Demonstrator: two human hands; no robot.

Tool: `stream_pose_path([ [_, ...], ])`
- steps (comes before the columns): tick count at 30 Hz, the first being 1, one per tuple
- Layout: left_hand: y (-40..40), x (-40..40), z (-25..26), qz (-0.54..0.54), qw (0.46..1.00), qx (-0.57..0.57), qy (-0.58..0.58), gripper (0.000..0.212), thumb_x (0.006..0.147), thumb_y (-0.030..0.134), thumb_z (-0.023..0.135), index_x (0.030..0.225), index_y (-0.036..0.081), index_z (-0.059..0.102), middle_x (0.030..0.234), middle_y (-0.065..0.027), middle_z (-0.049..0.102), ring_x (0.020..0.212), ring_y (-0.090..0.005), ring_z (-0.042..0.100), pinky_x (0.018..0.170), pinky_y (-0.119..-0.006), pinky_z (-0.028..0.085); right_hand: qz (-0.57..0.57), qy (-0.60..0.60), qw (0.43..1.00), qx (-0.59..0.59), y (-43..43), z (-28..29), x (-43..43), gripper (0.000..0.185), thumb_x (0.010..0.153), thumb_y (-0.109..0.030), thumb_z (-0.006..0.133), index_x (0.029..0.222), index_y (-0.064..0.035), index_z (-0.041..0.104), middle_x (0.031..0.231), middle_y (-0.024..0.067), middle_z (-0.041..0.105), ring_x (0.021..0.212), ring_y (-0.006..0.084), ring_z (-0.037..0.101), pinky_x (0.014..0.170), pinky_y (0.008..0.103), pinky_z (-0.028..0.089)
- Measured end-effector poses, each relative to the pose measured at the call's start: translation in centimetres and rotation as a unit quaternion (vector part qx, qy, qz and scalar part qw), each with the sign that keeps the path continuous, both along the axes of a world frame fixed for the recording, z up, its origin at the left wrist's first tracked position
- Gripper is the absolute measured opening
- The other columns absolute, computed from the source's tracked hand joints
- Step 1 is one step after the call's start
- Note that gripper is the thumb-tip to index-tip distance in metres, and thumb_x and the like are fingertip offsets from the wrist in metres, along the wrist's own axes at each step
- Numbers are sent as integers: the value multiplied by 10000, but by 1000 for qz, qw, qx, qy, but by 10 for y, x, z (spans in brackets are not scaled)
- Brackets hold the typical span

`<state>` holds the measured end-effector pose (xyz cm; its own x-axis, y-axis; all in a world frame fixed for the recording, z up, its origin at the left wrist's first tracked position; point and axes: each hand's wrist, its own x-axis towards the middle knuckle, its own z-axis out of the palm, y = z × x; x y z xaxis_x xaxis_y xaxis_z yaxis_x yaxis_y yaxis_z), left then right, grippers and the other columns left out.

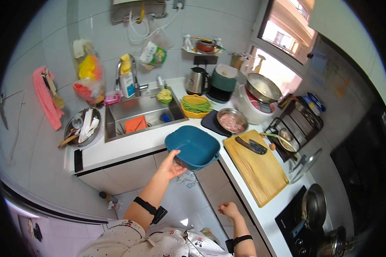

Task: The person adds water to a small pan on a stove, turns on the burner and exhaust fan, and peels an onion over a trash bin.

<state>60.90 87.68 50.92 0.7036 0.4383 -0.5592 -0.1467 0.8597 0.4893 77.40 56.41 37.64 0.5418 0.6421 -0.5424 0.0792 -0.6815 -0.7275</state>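
Observation:
My left hand [172,167] grips the near rim of a blue plastic basin [196,147], thumb over the edge and fingers below. The basin is held at the counter's corner, and its visible inside holds no food. My right hand [229,209] hangs loosely curled in front of the right-hand cabinet, with nothing visible in it. To the basin's right a wooden cutting board [260,180] carries a dark slotted-looking cleaver [251,145]. Behind the basin stand a yellow basket [193,112] of green beans [197,106] and a steel bowl [246,123] of raw meat [231,123].
At the left is a steel sink [115,112] with an orange item [135,124] inside. A kettle [196,80], a green air fryer [223,82] and a white rice cooker [254,109] line the back. A frying pan [314,207] rests on the black cooktop [291,215] at right.

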Motion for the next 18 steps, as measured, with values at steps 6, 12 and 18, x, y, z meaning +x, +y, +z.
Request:
stream_pose_path([
  [6,75,-63,-19,98,994,31,47,738,730,345,680,1329,138,302,1289,-195,382,1126,-324,467,921,-478,388,38,80,992,85,136,-4,12,193,852,-140,603,878,50,632,740,96,648,629,139,615,575,251,512],
  [12,155,-41,-47,131,988,24,80,811,717,337,692,1364,115,257,1289,-220,356,1195,-365,402,970,-547,345,-83,175,959,205,302,16,92,202,872,-142,570,957,39,601,795,107,646,626,157,607,577,271,525],
  [18,229,22,-30,156,976,-17,148,904,687,336,713,1366,19,207,1243,-259,361,1143,-404,417,963,-581,353,-227,296,886,276,459,42,198,277,902,-217,535,1018,34,526,839,142,636,682,181,622,532,286,541],
])
